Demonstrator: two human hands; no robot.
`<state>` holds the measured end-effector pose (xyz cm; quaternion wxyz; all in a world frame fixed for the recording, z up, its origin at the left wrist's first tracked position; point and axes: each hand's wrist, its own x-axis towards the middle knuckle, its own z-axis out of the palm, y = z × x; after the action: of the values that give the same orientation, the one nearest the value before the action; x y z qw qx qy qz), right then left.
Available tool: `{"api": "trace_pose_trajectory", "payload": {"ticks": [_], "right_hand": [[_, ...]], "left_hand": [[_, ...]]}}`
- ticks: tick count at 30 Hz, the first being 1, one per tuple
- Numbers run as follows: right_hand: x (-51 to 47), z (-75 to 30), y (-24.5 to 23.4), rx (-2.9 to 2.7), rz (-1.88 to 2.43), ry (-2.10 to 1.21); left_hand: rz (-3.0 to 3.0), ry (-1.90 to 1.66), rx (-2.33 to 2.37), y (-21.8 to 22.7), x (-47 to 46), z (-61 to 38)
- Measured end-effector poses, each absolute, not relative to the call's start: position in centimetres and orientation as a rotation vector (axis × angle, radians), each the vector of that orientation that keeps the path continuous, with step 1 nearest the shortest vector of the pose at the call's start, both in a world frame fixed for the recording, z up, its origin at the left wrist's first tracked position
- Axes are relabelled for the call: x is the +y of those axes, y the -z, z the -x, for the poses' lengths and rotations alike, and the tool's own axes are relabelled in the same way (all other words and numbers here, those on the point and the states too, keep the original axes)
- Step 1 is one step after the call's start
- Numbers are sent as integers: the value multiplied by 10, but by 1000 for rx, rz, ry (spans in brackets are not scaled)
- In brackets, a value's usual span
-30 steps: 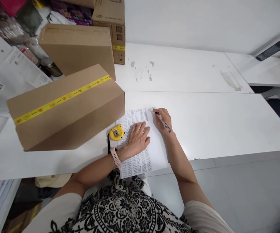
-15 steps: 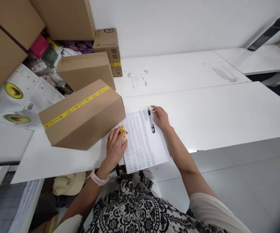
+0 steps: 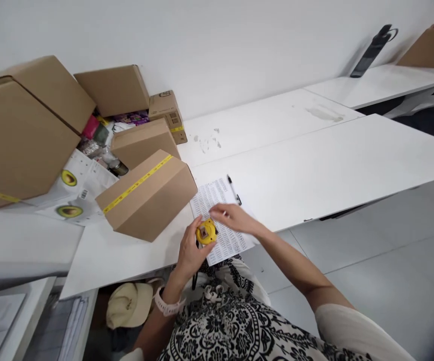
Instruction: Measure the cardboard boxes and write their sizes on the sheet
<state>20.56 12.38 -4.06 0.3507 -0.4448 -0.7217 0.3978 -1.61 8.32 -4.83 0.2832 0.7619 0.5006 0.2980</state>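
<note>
White desk (image 3: 314,160) below me — my left hand (image 3: 189,250) now grips the yellow tape measure (image 3: 206,233), lifted up; my right hand (image 3: 234,219), open, has left the pen (image 3: 234,190) on the paper (image 3: 213,196) and comes beside it.

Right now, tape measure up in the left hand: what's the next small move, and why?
Probably pinch the blade tip with the right hand and pull it out: that hand is empty beside the tape measure, which the left hand grips above the printed sheet, and the pen lies on it.
</note>
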Motion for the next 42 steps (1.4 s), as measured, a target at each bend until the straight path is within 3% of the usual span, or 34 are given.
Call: {"api": "trace_pose_trajectory", "payload": {"ticks": [7, 16, 25, 36, 42], "right_hand": [[45, -146, 57, -1584, 1241, -1315], [49, -156, 46, -1411, 1008, -1720], [179, -230, 10, -1180, 1051, -1129], [275, -140, 61, -962, 985, -1224], [259, -119, 44, -916, 986, -1184]], "left_hand": [[-1940, -600, 1319, 45, 28, 55], [-1806, -560, 1327, 21, 13, 119], [-1714, -1020, 1576, -5, 42, 212], [-1821, -893, 1644, 27, 92, 210], [-1635, -987, 1603, 8, 95, 217]]}}
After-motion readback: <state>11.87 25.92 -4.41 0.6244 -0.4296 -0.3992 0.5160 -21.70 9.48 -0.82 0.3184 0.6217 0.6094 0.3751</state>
